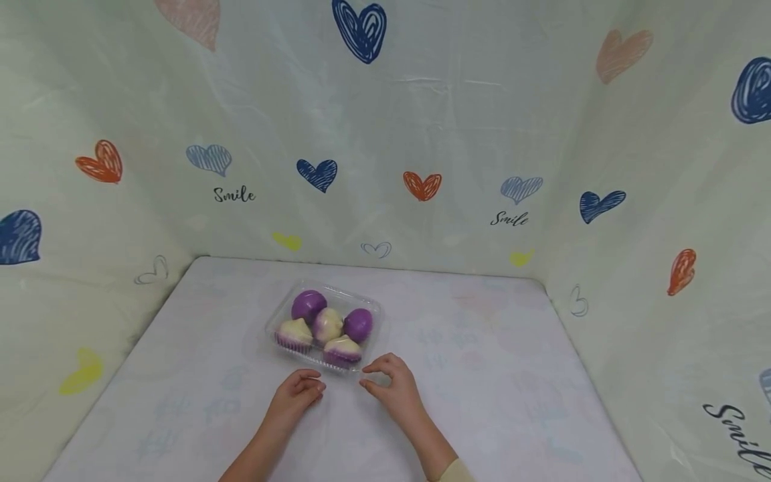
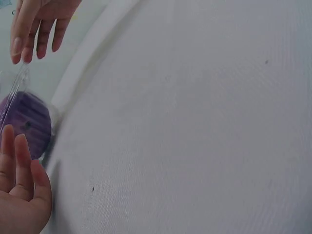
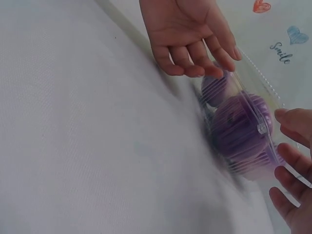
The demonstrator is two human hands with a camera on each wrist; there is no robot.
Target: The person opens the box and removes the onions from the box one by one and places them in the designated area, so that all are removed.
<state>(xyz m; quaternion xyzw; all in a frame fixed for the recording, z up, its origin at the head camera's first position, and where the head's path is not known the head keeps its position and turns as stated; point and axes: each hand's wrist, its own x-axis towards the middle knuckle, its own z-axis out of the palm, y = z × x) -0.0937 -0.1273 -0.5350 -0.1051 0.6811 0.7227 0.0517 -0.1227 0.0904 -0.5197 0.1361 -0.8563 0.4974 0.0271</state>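
A clear plastic clamshell box (image 1: 272, 320) sits on the table, its lid apparently down. Inside are several round pieces, some purple (image 1: 310, 305), others cream with purple lower parts (image 1: 295, 333); their kind is not clear. My left hand (image 1: 295, 396) is just in front of the box's near side, fingers gently bent and holding nothing. At the near right corner is my right hand (image 1: 394, 388), its thumb and forefinger apart, the fingertips at the box's edge. In the right wrist view a small latch (image 3: 262, 128) shows on the front rim.
The table (image 1: 482, 375) has a white cover with faint marks. Pale curtains (image 1: 458, 120) printed with hearts and "Smile" hang behind it and along both sides. The table's far edge (image 1: 421, 270) lies behind the box.
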